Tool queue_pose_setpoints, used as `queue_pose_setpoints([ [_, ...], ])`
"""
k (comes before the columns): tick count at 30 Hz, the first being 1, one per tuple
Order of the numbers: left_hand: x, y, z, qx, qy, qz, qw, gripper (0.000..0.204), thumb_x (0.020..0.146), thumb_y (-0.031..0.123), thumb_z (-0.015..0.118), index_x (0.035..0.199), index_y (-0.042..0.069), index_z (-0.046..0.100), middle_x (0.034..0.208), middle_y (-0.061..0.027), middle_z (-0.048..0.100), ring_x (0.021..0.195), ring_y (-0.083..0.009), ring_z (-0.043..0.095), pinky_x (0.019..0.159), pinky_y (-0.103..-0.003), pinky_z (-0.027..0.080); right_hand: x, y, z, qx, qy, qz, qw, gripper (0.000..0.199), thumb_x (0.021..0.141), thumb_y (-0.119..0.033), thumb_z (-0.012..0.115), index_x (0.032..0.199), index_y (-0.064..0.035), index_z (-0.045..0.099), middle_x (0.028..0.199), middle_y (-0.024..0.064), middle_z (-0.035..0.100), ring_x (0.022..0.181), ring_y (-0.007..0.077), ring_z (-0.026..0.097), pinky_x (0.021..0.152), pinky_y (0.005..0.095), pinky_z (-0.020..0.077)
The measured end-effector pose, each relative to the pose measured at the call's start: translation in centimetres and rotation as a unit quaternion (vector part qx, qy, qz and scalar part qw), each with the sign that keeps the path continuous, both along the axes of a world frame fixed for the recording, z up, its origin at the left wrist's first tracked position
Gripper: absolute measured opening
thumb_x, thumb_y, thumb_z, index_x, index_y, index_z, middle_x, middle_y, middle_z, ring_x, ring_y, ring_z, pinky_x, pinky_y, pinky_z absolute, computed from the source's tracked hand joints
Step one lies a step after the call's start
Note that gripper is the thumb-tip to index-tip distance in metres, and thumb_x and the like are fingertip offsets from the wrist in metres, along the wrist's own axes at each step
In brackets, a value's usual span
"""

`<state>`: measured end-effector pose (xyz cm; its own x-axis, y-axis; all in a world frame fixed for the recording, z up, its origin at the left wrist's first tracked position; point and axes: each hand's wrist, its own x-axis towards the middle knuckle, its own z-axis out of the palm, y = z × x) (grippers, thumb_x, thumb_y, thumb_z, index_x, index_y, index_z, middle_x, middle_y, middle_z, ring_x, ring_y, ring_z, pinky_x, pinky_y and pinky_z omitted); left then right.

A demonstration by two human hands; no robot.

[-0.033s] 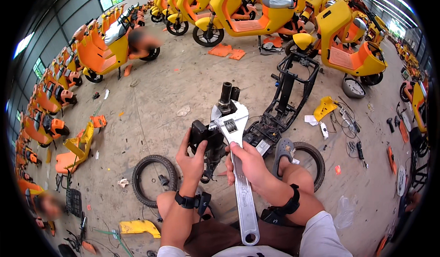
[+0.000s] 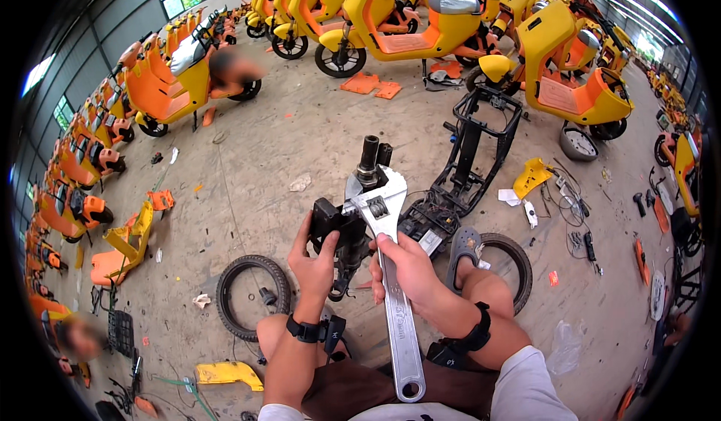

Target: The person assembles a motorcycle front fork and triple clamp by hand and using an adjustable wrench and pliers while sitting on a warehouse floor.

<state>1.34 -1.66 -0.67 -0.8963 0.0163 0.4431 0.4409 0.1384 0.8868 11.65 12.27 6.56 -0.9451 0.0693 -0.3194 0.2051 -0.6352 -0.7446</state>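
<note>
A big silver adjustable wrench [image 2: 393, 308] runs up from my lap, its jaws at the steering tube [image 2: 368, 158] of a stripped scooter frame [image 2: 481, 158]. My right hand [image 2: 411, 271] is wrapped around the wrench handle just below the head. With fingers and thumb, my left hand [image 2: 312, 267] grips a black boxy part [image 2: 326, 217] to the left of the wrench head. How that part joins the frame is hidden behind the wrench and my hands. Whether the jaws sit tightly on the nut I cannot tell.
A wheel [image 2: 254, 297] lies left of my legs; another wheel [image 2: 511, 267] lies behind my shod foot [image 2: 466, 252]. Yellow scooters [image 2: 420, 30] stand in rows ahead. A yellow panel [image 2: 229, 374], cables [image 2: 574, 203] and a plastic bag [image 2: 565, 350] lie on the floor. Other people are partly visible at left.
</note>
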Motion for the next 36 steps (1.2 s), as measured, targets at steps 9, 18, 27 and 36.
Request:
queue_pose_setpoints([
  [9, 0.3, 0.1, 0.0, 0.01, -0.02, -0.015, 1.0, 0.053, 0.079, 0.015, 0.073, 0.126, -0.001, 0.055, 0.112, -0.0149, 0.064, 0.101, -0.0181, 0.059, 0.09, -0.031, 0.044, 0.0, 0.3, -0.7, 0.013, -0.003, 0.016, 1.0, 0.027, 0.098, -0.03, 0.042, 0.104, -0.0037, 0.042, 0.064, 0.0082, 0.053, 0.044, 0.0201, 0.053, 0.042, 0.0361, 0.0468],
  [18, 0.1, 0.1, -0.1, 0.027, -0.039, -0.022, 0.999, 0.052, 0.076, 0.009, 0.075, 0.124, -0.002, 0.056, 0.111, -0.0171, 0.064, 0.101, -0.0192, 0.061, 0.09, -0.031, 0.045, -1.2, -1.9, 1.1, -0.046, -0.032, -0.003, 0.998, 0.025, 0.099, -0.03, 0.042, 0.105, -0.0059, 0.043, 0.068, 0.0083, 0.054, 0.051, 0.0221, 0.057, 0.047, 0.0383, 0.0512],
  [27, 0.4, -0.1, 0.7, 0.084, -0.096, -0.047, 0.991, 0.054, 0.074, 0.008, 0.074, 0.124, -0.002, 0.056, 0.101, -0.0128, 0.067, 0.091, -0.0152, 0.061, 0.084, -0.029, 0.048, -3.4, -4.6, 2.2, -0.092, 0.001, -0.035, 0.995, 0.02, 0.1, -0.026, 0.04, 0.102, -0.006, 0.043, 0.078, 0.0106, 0.057, 0.065, 0.0261, 0.062, 0.062, 0.0432, 0.0544],
  [36, 0.6, 0.3, 2.6, 0.098, -0.064, -0.09, 0.989, 0.045, 0.086, 0.032, 0.062, 0.123, 0.009, 0.049, 0.118, -0.0089, 0.054, 0.11, -0.0244, 0.053, 0.087, -0.037, 0.046, -10.4, -11.0, 5.5, -0.211, 0.029, -0.177, 0.961, 0.02, 0.101, -0.016, 0.031, 0.108, 0.0024, 0.033, 0.096, 0.0158, 0.052, 0.086, 0.0288, 0.063, 0.081, 0.0411, 0.0552],
])
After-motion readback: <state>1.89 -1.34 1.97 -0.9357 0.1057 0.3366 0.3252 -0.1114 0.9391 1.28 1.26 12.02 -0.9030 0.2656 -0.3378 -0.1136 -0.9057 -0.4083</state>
